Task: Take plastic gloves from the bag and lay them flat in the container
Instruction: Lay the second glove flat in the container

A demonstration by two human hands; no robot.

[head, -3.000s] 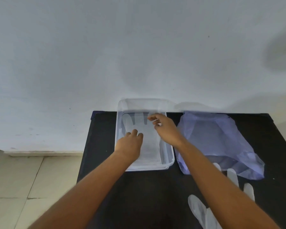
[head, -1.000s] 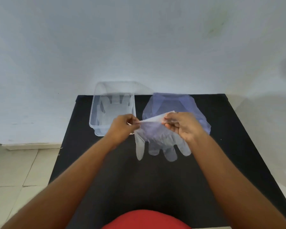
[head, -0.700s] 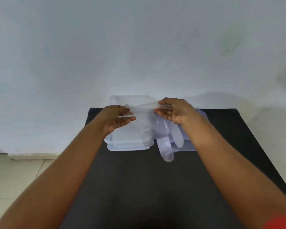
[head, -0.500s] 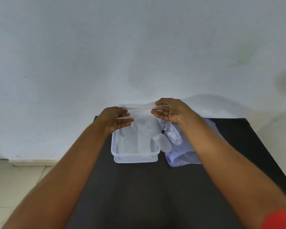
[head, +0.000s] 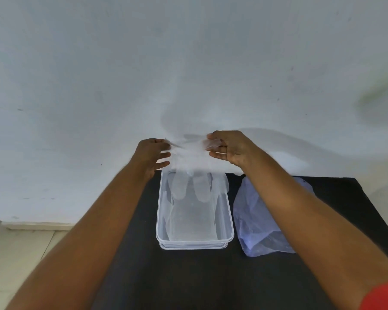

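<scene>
The left hand (head: 151, 154) and right hand (head: 230, 147) each pinch the cuff of a clear glove (head: 194, 173), its fingers dangling over the container (head: 194, 239) at the surface's far edge; at least one glove seems to lie flat inside already. This one is not yet laid down; whether the bag (head: 260, 231) holds more, I cannot tell.

No readable text, label, brand or number shows on anything here.

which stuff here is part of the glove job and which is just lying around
In the job:
- glove, held at its cuff by left hand and right hand
- container
- bag

Just lying about:
- nothing; only the black table
</scene>
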